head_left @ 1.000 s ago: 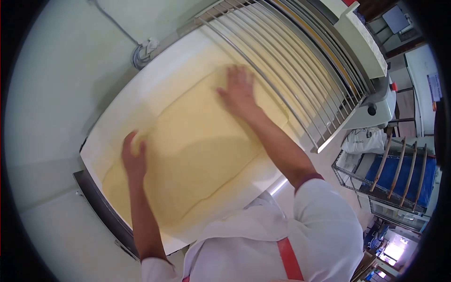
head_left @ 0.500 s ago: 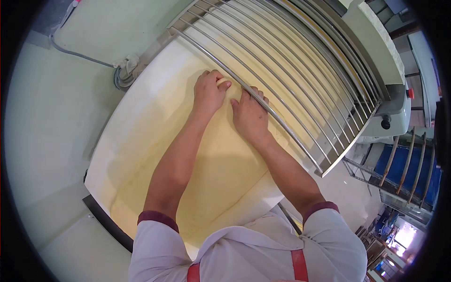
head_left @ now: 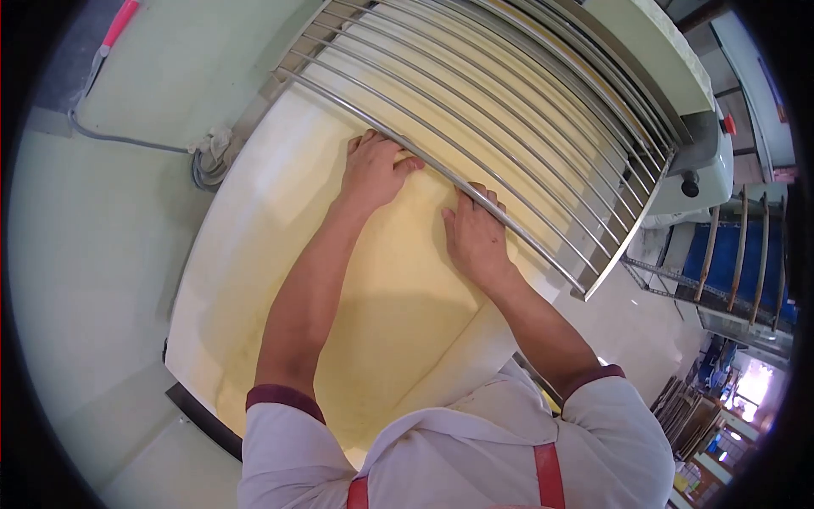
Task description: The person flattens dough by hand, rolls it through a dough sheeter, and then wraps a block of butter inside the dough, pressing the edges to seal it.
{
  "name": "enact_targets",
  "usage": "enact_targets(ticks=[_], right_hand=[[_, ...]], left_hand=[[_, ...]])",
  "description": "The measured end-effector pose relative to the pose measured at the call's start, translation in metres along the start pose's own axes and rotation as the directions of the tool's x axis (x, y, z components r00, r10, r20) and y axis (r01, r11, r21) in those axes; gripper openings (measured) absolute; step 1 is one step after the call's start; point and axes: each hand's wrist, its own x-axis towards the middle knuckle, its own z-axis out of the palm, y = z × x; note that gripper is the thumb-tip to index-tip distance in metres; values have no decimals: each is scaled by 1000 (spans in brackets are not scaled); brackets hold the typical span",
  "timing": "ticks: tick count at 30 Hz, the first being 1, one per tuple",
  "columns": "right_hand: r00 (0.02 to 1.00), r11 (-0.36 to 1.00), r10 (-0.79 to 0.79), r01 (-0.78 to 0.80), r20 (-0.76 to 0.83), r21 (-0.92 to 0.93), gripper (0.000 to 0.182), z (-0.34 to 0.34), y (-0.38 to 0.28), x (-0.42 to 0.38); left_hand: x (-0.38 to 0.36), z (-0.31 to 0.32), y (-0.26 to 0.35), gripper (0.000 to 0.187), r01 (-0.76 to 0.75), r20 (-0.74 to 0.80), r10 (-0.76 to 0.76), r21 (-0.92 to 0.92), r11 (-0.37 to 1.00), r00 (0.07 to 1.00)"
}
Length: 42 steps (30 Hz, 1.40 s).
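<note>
A wide, pale yellow sheet of dough (head_left: 398, 322) lies over the white belt of a dough sheeter and runs on under its metal bar guard (head_left: 475, 110). My left hand (head_left: 371, 174) rests on the dough just short of the guard's lowest bar, its thumb stretched out to the side. To its right, my right hand (head_left: 479, 237) lies on the sheet with the fingertips reaching under that bar and the thumb apart. Both hands look flat on the dough, though some fingertips are partly hidden. A diagonal edge or crease shows in the dough near my body.
The sheeter's housing (head_left: 699, 161) with a red button (head_left: 728, 125) and a black knob (head_left: 690, 183) is at the right. A cable (head_left: 127, 142) hangs along the pale wall on the left. A rack with bars (head_left: 736, 246) stands at far right.
My hands have moved farther apart, the right one shifting rightward. The raised fold of dough by my left thumb now lies flatter. The whole view has tilted slightly.
</note>
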Motion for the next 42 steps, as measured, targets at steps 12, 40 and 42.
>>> enact_targets(ticks=[12,40,42], right_hand=[[988,969,147,-133,-52,208,44,-13,49,-51],[914,127,396,-148,87,981,41,8,64,-114],[923,-26,362,-131,132,991,55,-5,33,-135]], left_hand=[[-14,0,11,42,-74,-49,91,279,957,995],[-500,-39,139,19,550,-611,-761,-567,613,218],[-554,-30,169,18,460,-473,-881,-787,411,-23]])
